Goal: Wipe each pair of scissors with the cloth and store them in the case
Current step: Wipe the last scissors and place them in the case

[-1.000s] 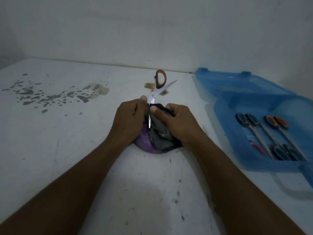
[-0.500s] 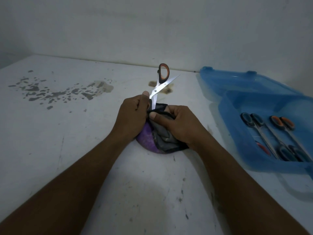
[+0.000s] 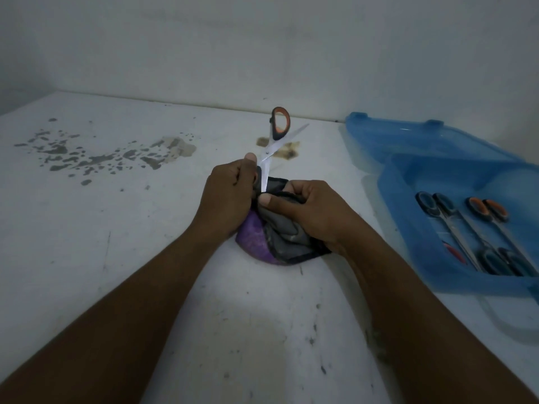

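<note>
The case, a translucent blue box, is lying open on the right side of the white table, its lid folded back toward the far wall, and several stored scissors with black and orange handles are resting side by side in its tray. Both bare forearms are reaching in from the near edge and converging at the middle of the table. There the cloth, a bunched grey and purple rag, is sitting on the surface, well apart from the case. The right hand is lying over the cloth with its fingers curled into the folds, and its thumb is pressing the fabric against the lower blade, pinching it there. The left hand is closing into a fist just left of the cloth, gripping the held scissors below the pivot, thumb tip resting beside the joint. These scissors are standing nearly upright with blades spread: one blade is running down into the cloth between the hands, the other is pointing up to the far right, and one orange and black handle loop is rising above. The second loop is hiding inside the fist.
</note>
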